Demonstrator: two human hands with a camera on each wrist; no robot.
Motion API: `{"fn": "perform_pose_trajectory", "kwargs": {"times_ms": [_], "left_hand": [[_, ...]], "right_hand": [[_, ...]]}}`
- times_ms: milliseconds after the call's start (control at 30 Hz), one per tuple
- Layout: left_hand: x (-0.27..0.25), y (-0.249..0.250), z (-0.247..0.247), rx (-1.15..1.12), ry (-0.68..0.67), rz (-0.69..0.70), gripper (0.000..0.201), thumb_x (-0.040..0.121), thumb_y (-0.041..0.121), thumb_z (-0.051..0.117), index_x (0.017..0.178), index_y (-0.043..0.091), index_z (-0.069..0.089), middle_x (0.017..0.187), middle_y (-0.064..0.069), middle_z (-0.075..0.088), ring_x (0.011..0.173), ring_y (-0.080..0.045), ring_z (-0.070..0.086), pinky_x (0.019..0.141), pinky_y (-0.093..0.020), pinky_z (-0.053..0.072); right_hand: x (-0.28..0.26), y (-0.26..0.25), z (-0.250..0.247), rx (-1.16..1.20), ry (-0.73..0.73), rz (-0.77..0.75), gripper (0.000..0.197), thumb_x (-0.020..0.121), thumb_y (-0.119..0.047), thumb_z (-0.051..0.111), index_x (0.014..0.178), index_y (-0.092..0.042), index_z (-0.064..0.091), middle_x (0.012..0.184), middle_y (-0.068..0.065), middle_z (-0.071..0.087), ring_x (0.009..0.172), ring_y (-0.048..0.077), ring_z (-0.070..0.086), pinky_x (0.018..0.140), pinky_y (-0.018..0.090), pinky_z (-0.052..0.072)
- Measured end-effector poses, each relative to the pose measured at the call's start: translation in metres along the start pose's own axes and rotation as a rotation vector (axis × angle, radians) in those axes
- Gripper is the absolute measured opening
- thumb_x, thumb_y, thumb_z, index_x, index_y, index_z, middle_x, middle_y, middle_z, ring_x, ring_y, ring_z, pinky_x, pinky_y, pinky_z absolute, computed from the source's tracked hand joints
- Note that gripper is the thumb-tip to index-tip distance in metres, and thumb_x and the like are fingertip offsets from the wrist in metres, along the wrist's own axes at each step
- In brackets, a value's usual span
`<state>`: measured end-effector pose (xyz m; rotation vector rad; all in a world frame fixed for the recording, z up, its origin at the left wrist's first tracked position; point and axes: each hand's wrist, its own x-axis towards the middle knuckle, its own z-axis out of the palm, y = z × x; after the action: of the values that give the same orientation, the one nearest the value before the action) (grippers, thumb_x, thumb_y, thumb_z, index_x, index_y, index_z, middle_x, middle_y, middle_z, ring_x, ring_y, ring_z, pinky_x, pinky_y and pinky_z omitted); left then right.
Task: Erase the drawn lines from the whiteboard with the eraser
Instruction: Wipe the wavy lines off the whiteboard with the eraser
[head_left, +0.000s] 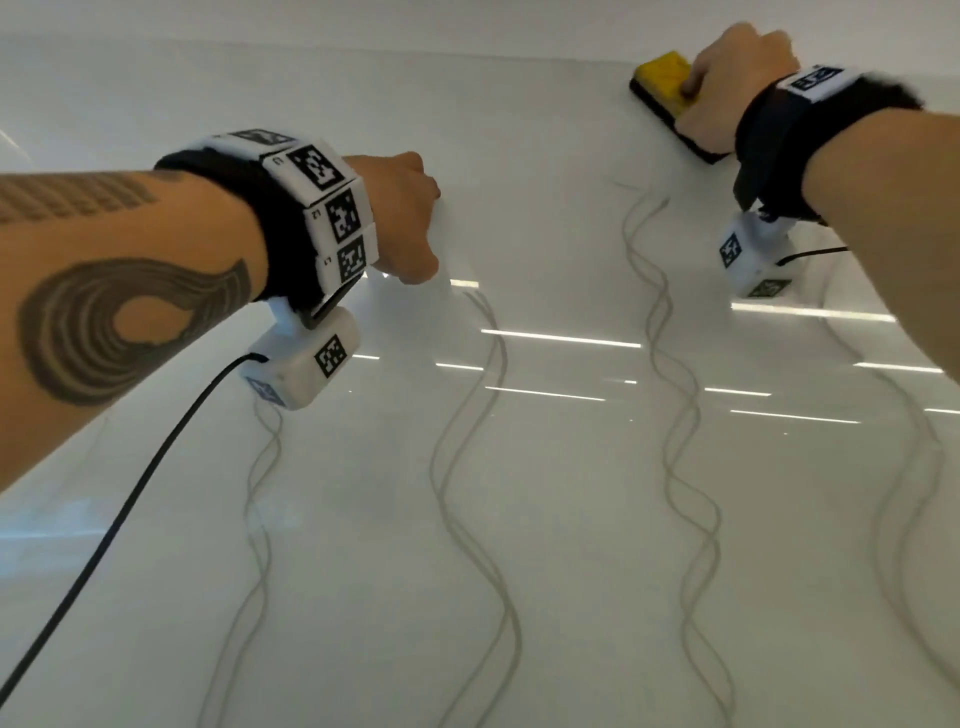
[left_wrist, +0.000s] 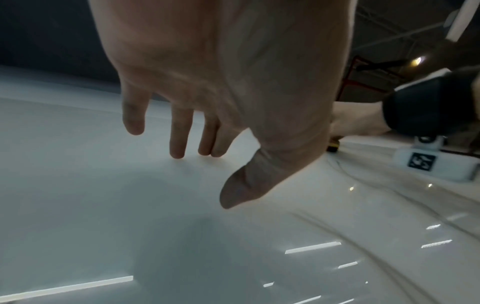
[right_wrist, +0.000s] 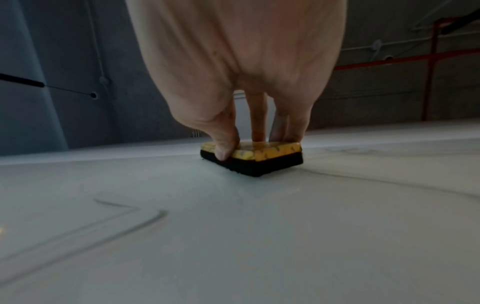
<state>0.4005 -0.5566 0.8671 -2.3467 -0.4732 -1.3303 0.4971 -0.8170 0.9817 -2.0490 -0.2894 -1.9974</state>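
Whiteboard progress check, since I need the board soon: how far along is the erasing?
Early stage. Done: only the strip near the top edge of the whiteboard looks free of marks. In hand: the right hand holds the eraser flat against the board just above one pair of wavy lines, while the left hand rests its fingertips on the surface. Left: several wavy lines run down the board, unerased.

head: looks forward over both forearms at the whiteboard (head_left: 571, 493)
left wrist: close under the palm, facing the board
right wrist: close, facing the eraser (right_wrist: 259, 159)
shared: the board
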Motion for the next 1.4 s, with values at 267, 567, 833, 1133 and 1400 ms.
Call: {"fn": "perform_pose_trajectory", "kwargs": {"times_ms": [267,567,833,1133,1400], "left_hand": [[-0.002,-0.004,0.008,-0.014,0.038,-0.015,0.075,0.091,0.019,0.056,0.158,0.02,0.023,0.155,0.0,0.029,0.136,-0.028,0.044,0.101,-0.039,0.042],[-0.002,-0.007,0.006,-0.006,0.025,-0.005,0.075,0.091,0.02,0.054,0.159,0.022,0.022,0.156,0.003,0.028,0.138,-0.027,0.042,0.102,-0.038,0.042],[-0.001,-0.003,0.002,-0.007,0.022,-0.024,0.072,0.091,0.022,0.057,0.157,0.019,0.029,0.156,0.0,0.03,0.135,-0.029,0.044,0.1,-0.037,0.042],[-0.001,-0.007,0.0,0.037,0.032,0.006,0.071,0.091,0.023,0.057,0.156,0.018,0.03,0.155,-0.001,0.032,0.134,-0.031,0.045,0.1,-0.039,0.042],[0.004,-0.015,0.017,-0.015,0.056,0.083,0.069,0.088,0.03,0.057,0.152,0.017,0.035,0.147,0.002,0.035,0.125,-0.03,0.051,0.096,-0.041,0.048]], "right_hand": [[0.012,-0.076,0.01,0.045,-0.054,-0.254,0.042,0.089,-0.015,0.07,0.13,-0.005,0.064,0.124,0.023,0.065,0.108,0.044,0.063,0.095,0.051,0.054],[-0.007,-0.027,-0.001,0.087,-0.046,-0.093,0.051,0.081,-0.016,0.075,0.131,-0.014,0.064,0.127,0.025,0.06,0.105,0.048,0.06,0.091,0.053,0.056],[-0.054,-0.01,0.003,0.149,-0.149,-0.292,0.047,0.084,-0.014,0.073,0.13,-0.026,0.068,0.138,0.016,0.054,0.126,0.04,0.05,0.101,0.04,0.043],[-0.094,-0.003,0.014,0.214,-0.166,-0.303,0.046,0.086,-0.01,0.068,0.129,-0.027,0.067,0.132,0.012,0.054,0.128,0.038,0.045,0.104,0.041,0.04],[-0.097,0.001,0.01,0.191,-0.067,-0.121,0.046,0.082,-0.006,0.068,0.126,-0.02,0.069,0.133,0.018,0.058,0.121,0.043,0.052,0.102,0.043,0.046]]}}
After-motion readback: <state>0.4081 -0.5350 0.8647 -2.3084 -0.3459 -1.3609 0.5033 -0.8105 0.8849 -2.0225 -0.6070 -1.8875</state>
